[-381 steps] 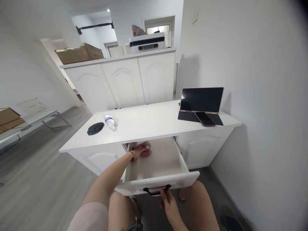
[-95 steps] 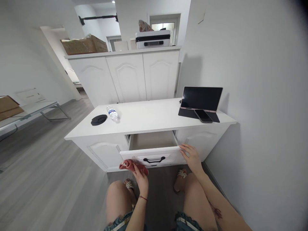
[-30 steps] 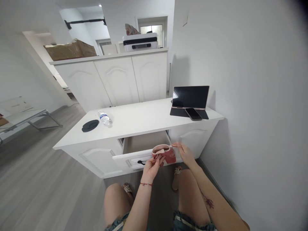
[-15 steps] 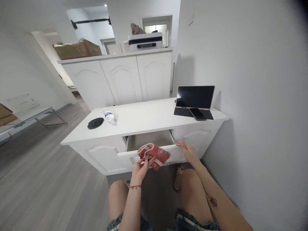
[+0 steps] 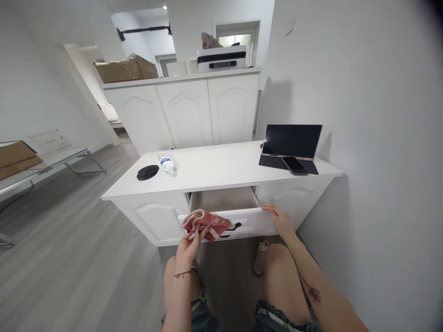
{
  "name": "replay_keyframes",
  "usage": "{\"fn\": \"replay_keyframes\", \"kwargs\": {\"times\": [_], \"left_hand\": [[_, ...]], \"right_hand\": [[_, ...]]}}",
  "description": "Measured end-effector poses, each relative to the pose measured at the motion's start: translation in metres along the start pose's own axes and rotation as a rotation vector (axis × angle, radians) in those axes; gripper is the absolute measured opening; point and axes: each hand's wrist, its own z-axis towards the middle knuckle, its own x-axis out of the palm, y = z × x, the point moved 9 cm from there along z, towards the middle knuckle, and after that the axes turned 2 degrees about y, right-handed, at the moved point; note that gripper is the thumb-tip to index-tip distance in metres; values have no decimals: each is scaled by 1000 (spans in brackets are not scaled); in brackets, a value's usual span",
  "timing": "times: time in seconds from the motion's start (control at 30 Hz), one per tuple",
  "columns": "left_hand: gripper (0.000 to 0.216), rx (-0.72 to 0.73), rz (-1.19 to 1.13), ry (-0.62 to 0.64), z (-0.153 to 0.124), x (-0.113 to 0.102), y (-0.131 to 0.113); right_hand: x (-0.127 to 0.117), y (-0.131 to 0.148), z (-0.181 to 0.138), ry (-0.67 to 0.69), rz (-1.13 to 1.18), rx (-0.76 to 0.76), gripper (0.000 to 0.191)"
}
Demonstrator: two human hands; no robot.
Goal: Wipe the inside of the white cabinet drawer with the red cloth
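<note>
My left hand [image 5: 189, 245] is closed on a folded red and white cloth [image 5: 209, 223], thumb and fingers pinching its lower side. The cloth hangs in front of the left part of a pulled-out drawer [image 5: 251, 218], hiding some of its white front. My right hand [image 5: 278, 218] grips the top edge of the drawer front at its right end with its fingertips. Inside the drawer, the pale bottom is partly visible. A black handle [image 5: 236, 226] shows on the front, just right of the cloth.
On the white cabinet top [image 5: 214, 167] lie a plastic bottle [image 5: 166, 163], a flat black object [image 5: 147, 172], a tablet [image 5: 292, 140] on a dark stand and a phone [image 5: 295, 166]. A wall [image 5: 380, 161] rises at the right. My knees are below the drawer.
My left hand has carried the cloth leftward along the drawer front, uncovering the black handle. My right hand keeps its place at the drawer's right end. The view has turned slightly left.
</note>
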Motion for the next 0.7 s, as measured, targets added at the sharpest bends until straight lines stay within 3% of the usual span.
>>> {"fn": "replay_keyframes", "kwargs": {"times": [0.23,0.4,0.47,0.57,0.7], "left_hand": [[57,99,-35,-7,-18,-15,-36],[54,132,-104,-12,-28,-16,-42],[54,151,-110,-14,-31,-17,-44],[55,173,-116,-2,-35,-19,-49],[58,280,-12,42,-40,-35,-72]], "right_hand": [[1,20,-14,-229,-236,-253,38],[17,41,-45,-366,-330,-304,30],[42,52,-57,-275,-308,-356,30],[92,64,-73,-15,-250,-431,30],[138,62,-81,160,-193,-398,29]]}}
